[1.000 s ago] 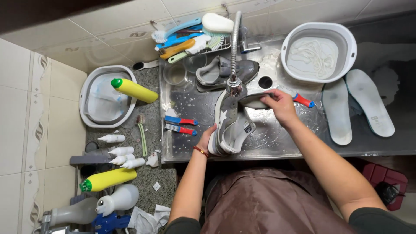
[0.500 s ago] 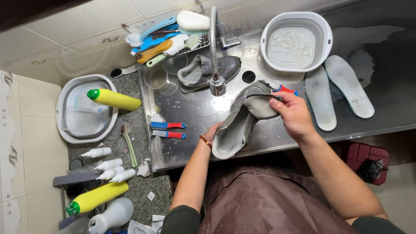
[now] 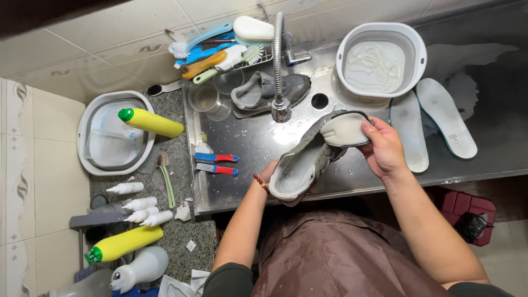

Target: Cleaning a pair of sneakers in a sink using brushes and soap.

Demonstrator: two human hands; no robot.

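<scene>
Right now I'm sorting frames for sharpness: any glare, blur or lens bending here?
Head view: bright glare patches on the wet steel sink; the shoe and both hands, left hand and right hand, look sharp; wide-angle bending curves the tile lines at the edges; the top-left corner is dark.

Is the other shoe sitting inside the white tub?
No, the other shoe lies in the sink behind the faucet; the white tub holds laces.

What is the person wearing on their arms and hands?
Both hands are bare, with no gloves. The left hand has a thin red bead bracelet around the wrist. The right hand wears nothing that shows. Both forearms are bare, and dark short sleeves begin near the elbows. A shiny brown apron covers the front.
</scene>
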